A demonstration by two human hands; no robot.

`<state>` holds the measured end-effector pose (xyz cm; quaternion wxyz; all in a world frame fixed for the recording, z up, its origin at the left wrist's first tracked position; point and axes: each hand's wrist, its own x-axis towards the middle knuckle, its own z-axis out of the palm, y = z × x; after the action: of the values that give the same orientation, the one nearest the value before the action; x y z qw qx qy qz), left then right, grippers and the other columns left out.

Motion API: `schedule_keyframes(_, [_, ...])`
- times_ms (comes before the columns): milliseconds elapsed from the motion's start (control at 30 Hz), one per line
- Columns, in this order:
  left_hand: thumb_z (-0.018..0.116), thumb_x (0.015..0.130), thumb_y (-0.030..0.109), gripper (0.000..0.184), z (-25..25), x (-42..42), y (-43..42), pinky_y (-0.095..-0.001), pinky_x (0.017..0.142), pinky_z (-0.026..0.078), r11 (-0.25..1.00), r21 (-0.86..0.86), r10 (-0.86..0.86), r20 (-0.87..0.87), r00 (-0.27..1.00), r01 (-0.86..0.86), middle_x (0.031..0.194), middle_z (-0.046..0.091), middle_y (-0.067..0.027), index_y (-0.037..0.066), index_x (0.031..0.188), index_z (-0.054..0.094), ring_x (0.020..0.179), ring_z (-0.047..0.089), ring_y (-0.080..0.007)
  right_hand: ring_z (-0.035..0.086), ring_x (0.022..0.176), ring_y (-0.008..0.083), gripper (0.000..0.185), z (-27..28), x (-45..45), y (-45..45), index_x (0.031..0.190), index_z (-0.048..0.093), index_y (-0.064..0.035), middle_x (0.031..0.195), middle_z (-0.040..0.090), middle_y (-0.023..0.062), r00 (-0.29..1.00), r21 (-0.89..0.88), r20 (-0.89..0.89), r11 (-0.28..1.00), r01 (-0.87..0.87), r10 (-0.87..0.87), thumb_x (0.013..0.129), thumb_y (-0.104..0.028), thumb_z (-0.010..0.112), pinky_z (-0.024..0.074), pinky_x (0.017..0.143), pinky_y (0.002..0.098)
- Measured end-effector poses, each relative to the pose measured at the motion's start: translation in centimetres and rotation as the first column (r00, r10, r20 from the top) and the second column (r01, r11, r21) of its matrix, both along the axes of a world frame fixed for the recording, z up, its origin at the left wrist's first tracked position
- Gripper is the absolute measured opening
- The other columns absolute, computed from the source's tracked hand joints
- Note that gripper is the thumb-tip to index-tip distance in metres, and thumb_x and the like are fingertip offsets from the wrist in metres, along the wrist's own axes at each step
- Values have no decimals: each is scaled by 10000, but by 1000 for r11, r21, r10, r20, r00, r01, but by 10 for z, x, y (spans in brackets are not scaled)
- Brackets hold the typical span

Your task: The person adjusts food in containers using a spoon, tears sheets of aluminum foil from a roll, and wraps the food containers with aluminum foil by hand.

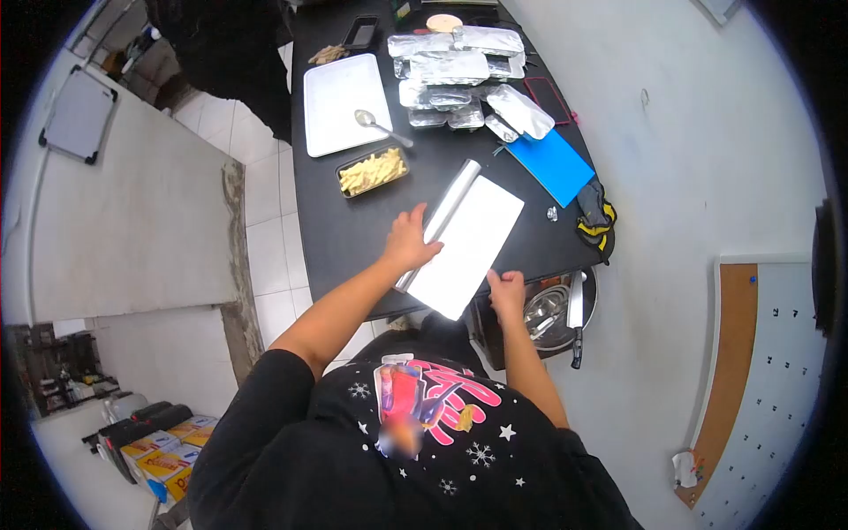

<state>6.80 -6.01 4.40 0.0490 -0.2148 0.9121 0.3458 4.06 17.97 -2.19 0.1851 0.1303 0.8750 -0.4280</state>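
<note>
Foil roll (pixel 453 201) | left hand (pixel 409 244) spread across, hiding part | right hand (pixel 507 295) half-curled by sheet (pixel 478 237), grip unclear

Here's the left hand (pixel 409 243) spread across the foil roll (pixel 457 194), thumb towards the pale sheet (pixel 473 234) rolled out over the black table (pixel 331 238), and over on the near right, the right hand (pixel 507 296) is at the sheet's edge, fingers curled! Just beyond the roll sits a tub (pixel 378 186) full of yellow sticks (pixel 371 170); behind that, a spoon (pixel 364 117) leans over the edge of a white tray (pixel 343 93). Foil packs (pixel 449 66) pile up at the far end, a blue folder (pixel 558 168) beside them, and a knife (pixel 576 305) lies over a bowl (pixel 541 305) below the table's edge.
</note>
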Motion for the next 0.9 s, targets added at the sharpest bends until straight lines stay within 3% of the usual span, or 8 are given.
schedule_keyframes(133, [756, 675, 207, 769, -14, 2, 2, -426, 988, 411, 991, 9, -133, -92, 987, 134, 1180, 522, -212, 63, 1340, 397, 1118, 507, -372, 584, 801, 150, 405, -21, 32, 7, 1015, 527, -29, 850, 583, 81, 991, -117, 52, 985, 126, -121, 783, -272, 753, 492, 576, 346])
schedule_keyframes(200, [738, 662, 170, 725, -21, 5, 9, -432, 959, 425, 958, 67, -265, -170, 949, 280, 1132, 540, -201, 56, 1305, 422, 1101, 510, -370, 606, 849, 210, 420, -6, 38, 6, 1011, 544, 25, 917, 623, 130, 963, -228, 109, 937, 267, -248, 780, -261, 748, 482, 719, 347])
schedule_keyframes(367, [692, 663, 119, 657, -26, -1, 8, -422, 920, 436, 874, 94, -434, -293, 852, 478, 1043, 560, -204, 54, 1272, 456, 1044, 521, -389, 609, 830, 172, 320, -8, 48, 10, 1058, 586, 30, 947, 641, 89, 854, -605, 358, 604, 519, -376, 806, -121, 711, 472, 740, 301])
schedule_keyframes(467, [731, 659, 193, 790, 0, -14, 5, -473, 971, 370, 944, -116, -321, -113, 940, 308, 1187, 494, -183, 114, 1367, 388, 1143, 461, -354, 640, 808, 176, 282, -10, 47, 6, 1075, 561, -45, 937, 632, 52, 844, -673, 392, 511, 535, -366, 819, -61, 677, 536, 666, 312])
schedule_keyframes(567, [744, 645, 233, 871, 17, -18, 8, -508, 992, 308, 906, -310, -311, -29, 950, 288, 1282, 427, -155, 180, 1414, 338, 1213, 402, -322, 641, 805, 184, 228, -3, 48, 6, 1035, 566, -47, 925, 635, 57, 846, -609, 394, 586, 534, -360, 826, -35, 658, 540, 666, 320])
schedule_keyframes(633, [748, 640, 234, 872, 9, -25, 5, -511, 994, 303, 867, -432, -285, -25, 958, 246, 1277, 431, -151, 187, 1412, 345, 1214, 403, -323, 589, 745, 146, 157, 14, 52, 7, 943, 580, -30, 858, 614, 34, 822, -582, 397, 581, 569, -407, 815, -34, 669, 472, 643, 283])
schedule_keyframes(767, [712, 715, 176, 795, -8, -32, -13, -573, 1021, 281, 826, -533, -294, -128, 947, 184, 1333, 388, -152, 186, 1417, 340, 1259, 364, -323, 562, 721, 135, 124, 29, 68, 23, 878, 575, -13, 828, 605, 40, 836, -650, 337, 535, 540, -434, 804, -25, 674, 444, 636, 272])
schedule_keyframes(900, [691, 733, 173, 638, -15, -11, -30, -497, 1030, 317, 831, -441, -491, -291, 821, 341, 1289, 448, -165, 124, 1327, 462, 1232, 400, -342, 594, 783, 159, 210, 46, 81, 36, 1004, 561, 9, 918, 606, 65, 792, -638, 436, 474, 607, -428, 814, -14, 647, 481, 665, 309])
